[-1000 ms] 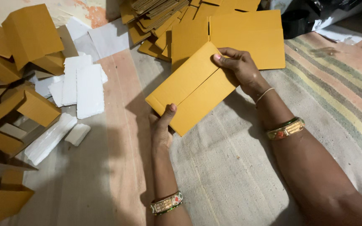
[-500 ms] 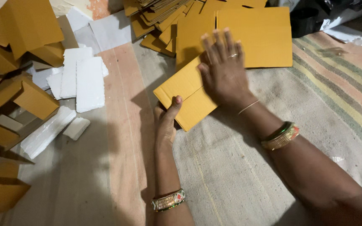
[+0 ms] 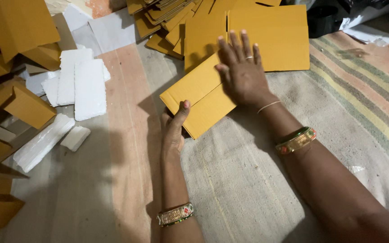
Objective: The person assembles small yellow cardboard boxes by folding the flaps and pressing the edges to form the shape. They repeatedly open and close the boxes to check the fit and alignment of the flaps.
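Note:
A flat folded yellow cardboard piece (image 3: 199, 96) lies tilted on the striped mat (image 3: 347, 117). My left hand (image 3: 174, 128) grips its near left corner, thumb on top. My right hand (image 3: 241, 72) presses flat on its far right part, fingers spread, wearing a ring and bangles. Behind it lies a bigger flat yellow cardboard sheet (image 3: 275, 31).
A heap of folded yellow cardboard (image 3: 163, 18) lies at the back. White foam blocks (image 3: 84, 85) and a foam strip (image 3: 41, 141) lie to the left. Made-up yellow boxes (image 3: 23, 103) stand along the left edge. A dark bag (image 3: 329, 18) sits at the back right.
The cardboard piece was held up by both hands; it now lies flat. My right hand has moved from its far corner onto its top, palm down, sliding a little further away.

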